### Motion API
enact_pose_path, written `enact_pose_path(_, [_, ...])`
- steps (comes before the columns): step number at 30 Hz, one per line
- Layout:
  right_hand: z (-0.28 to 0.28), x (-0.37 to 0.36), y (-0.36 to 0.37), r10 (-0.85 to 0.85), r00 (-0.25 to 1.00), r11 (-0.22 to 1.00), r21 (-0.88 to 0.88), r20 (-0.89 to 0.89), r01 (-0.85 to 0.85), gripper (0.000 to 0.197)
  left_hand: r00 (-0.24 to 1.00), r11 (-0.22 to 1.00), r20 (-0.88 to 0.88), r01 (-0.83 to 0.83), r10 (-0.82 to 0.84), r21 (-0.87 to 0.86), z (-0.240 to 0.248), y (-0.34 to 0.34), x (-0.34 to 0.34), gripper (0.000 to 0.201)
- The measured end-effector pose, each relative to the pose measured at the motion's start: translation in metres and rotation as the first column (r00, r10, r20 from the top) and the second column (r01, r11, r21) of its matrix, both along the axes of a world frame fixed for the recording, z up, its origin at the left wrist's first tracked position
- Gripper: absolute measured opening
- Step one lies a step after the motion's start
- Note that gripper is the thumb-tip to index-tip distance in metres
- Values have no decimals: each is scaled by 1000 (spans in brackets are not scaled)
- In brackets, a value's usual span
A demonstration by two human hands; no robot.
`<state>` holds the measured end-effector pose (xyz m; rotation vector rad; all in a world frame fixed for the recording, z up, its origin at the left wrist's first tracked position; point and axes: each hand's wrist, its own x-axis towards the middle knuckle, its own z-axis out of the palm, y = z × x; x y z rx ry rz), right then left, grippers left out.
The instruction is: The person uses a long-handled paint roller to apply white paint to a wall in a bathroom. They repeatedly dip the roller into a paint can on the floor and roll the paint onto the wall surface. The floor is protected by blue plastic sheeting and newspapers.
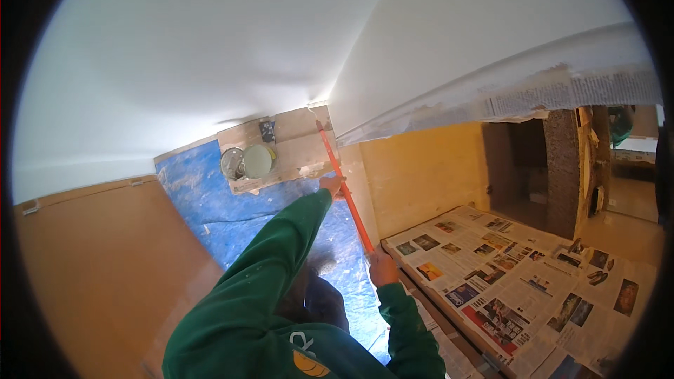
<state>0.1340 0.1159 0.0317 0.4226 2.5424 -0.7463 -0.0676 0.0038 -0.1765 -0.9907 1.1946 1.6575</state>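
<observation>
A long orange pole (359, 224) slants across the middle of the view, held in both hands. My left hand (333, 187) is closed around its middle part, with the green-sleeved arm stretched forward. Lower down, my right hand (382, 268) grips the near end. At the far end, a thin bent wire frame (314, 111) reaches the corner where two white walls meet; whether a roller sits on it is too small to tell. Left of the pole, an open paint can (232, 164) and a round pale-green lid or tub (259, 161) stand side by side on cardboard (295, 142).
Blue plastic sheeting (203, 186) covers the floor around my legs. Brown board (105, 260) lies at the left. Newspapers (519, 288) cover a low surface at the right, beside a yellowish panel (428, 175). Paper strips (505, 98) hang below the right wall's edge.
</observation>
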Motion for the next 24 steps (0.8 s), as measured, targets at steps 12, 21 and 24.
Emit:
enact_pose_path(12, [208,185,47,-323,938,933,-125,130,338,29,981,961,-189,16,38,275,154,-7,30,28])
enact_pose_path(21, [266,293,68,-408,913,893,-217,-26,393,32,825,981,-564,105,7,166,332,13,93,24])
enact_pose_path(24, [258,321,77,-288,937,957,-105,-198,272,37,778,989,-628,72,28,133,376,13,106,16])
